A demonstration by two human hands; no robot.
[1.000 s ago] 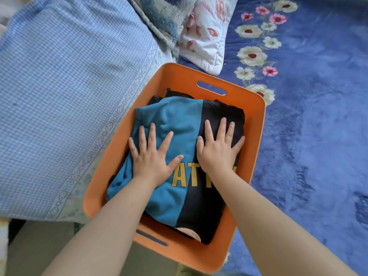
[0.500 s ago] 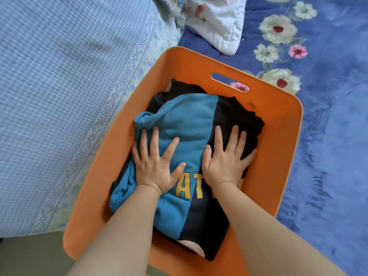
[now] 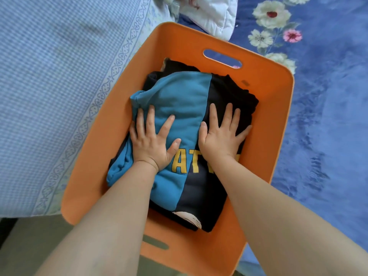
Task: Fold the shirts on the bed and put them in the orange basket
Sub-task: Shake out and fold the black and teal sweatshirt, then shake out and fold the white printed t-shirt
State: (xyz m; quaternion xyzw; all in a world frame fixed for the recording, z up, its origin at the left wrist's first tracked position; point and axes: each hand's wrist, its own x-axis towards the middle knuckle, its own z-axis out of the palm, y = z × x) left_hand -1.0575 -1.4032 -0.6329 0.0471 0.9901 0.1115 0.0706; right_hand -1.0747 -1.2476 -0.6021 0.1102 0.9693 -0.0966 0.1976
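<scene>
Both my hands, left hand (image 3: 151, 142) and right hand (image 3: 221, 138), press flat with spread fingers on the folded shirt (image 3: 179, 102) inside the orange basket (image 3: 264, 136); lifting off carelessly could drag the top fold loose

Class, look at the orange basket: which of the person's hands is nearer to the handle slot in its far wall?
Right. The right hand presses the black half of the folded shirt, almost directly below the handle slot. The left hand presses the teal half, farther over.
</scene>
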